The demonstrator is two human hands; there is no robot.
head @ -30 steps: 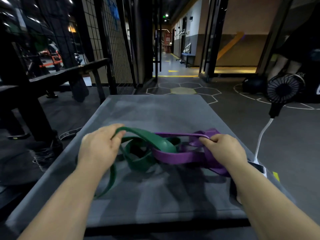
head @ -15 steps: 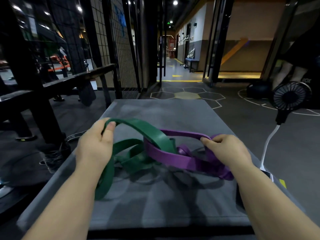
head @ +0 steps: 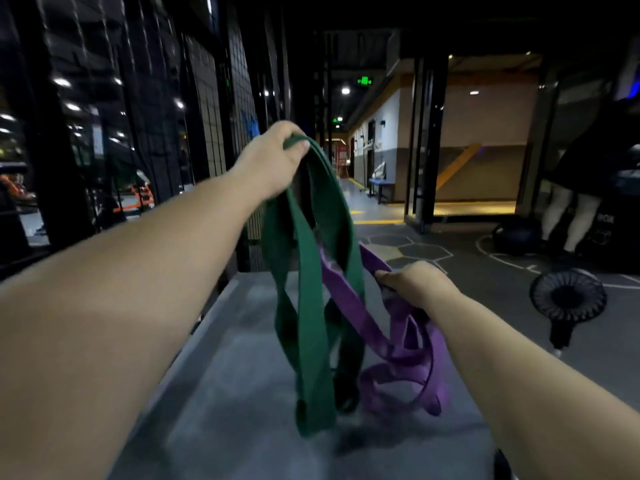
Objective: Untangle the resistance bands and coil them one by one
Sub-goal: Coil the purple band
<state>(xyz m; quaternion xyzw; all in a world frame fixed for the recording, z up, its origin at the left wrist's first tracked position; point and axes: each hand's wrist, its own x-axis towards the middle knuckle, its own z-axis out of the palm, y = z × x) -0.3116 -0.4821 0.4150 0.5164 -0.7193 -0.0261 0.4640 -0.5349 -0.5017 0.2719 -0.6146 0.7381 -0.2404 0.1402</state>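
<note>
My left hand (head: pixel 273 157) is raised high and grips the top of the green resistance band (head: pixel 308 306). The green band hangs down in long loops, its lower end just above the grey padded table (head: pixel 221 403). My right hand (head: pixel 412 284) is lower, to the right, and grips the purple resistance band (head: pixel 401 355). One purple strand runs up to the left and passes through the green loops, so the two bands are still threaded together. The rest of the purple band lies in loose loops on the table.
A small black fan (head: pixel 568 299) on a stand is off the table's right edge. A person's legs (head: pixel 568 216) are at the far right beside dark gym gear. Black wire mesh panels (head: pixel 166 109) and dark frames rise on the left. A corridor opens ahead.
My left hand has lifted the green band from table level to well above it, so the band now hangs in long loops. My right hand keeps hold of the purple band. The view has tilted upward.
</note>
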